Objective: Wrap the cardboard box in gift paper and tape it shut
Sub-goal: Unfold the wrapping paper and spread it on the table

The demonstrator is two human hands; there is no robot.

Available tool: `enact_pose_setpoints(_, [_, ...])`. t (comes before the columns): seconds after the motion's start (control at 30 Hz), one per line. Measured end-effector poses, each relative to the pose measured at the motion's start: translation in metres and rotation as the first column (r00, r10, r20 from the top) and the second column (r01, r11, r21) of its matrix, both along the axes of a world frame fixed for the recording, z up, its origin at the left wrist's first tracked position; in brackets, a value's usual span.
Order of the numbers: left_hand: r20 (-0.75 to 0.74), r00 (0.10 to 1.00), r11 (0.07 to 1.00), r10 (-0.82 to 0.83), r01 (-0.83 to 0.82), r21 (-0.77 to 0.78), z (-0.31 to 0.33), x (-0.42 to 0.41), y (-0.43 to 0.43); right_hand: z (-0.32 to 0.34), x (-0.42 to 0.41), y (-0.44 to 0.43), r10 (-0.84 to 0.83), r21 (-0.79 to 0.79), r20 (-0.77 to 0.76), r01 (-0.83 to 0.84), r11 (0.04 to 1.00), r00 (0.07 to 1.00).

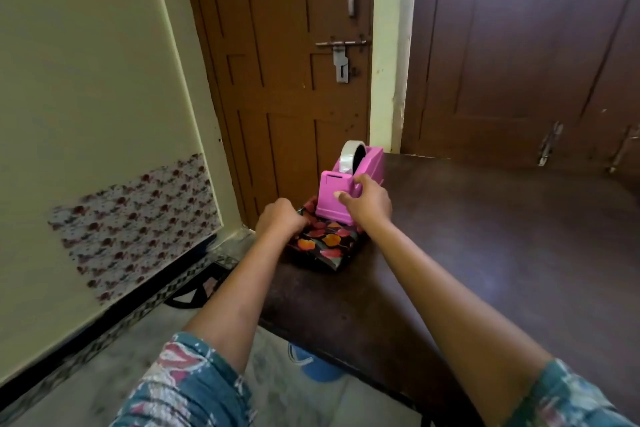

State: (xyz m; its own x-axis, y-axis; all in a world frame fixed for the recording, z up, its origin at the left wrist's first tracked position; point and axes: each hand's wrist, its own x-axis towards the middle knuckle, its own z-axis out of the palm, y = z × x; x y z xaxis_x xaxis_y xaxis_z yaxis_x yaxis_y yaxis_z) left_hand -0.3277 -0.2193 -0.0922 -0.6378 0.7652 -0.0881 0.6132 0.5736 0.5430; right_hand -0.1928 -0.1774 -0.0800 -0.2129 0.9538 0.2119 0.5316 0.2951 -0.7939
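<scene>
Brown wood forms the table (485, 236), and near its left edge lies the cardboard box (329, 246), already covered in dark gift paper printed with orange and red leaves. At the box's far end stands a pink tape dispenser (330, 196); whether it rests on the box or just behind it is unclear. The right hand (369, 201) grips the dispenser's near end, thumb on its front and fingers curled over the top. The left hand (278, 218) rests on the box's left side, its fingertips hidden, so pinching or pressing cannot be told. A clear tape roll (348, 156) sits in the dispenser.

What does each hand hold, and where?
The right hand grips the tape dispenser at its near end; left hand holds the wrapped box at its left edge.
</scene>
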Motion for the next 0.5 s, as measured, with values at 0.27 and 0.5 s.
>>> enact_pose_setpoints(0.27, [0.094,0.988,0.993,-0.121,0.12,0.02,0.007,-0.009,-0.002,0.001,0.002,0.003,-0.047,0.033,0.015,0.047,0.998,0.999])
enact_pose_setpoints(0.5, [0.121,0.96,0.967,-0.251,0.254,-0.009,0.023,0.002,-0.021,0.009,0.013,-0.01,-0.053,0.076,0.057,0.049,0.996,0.997])
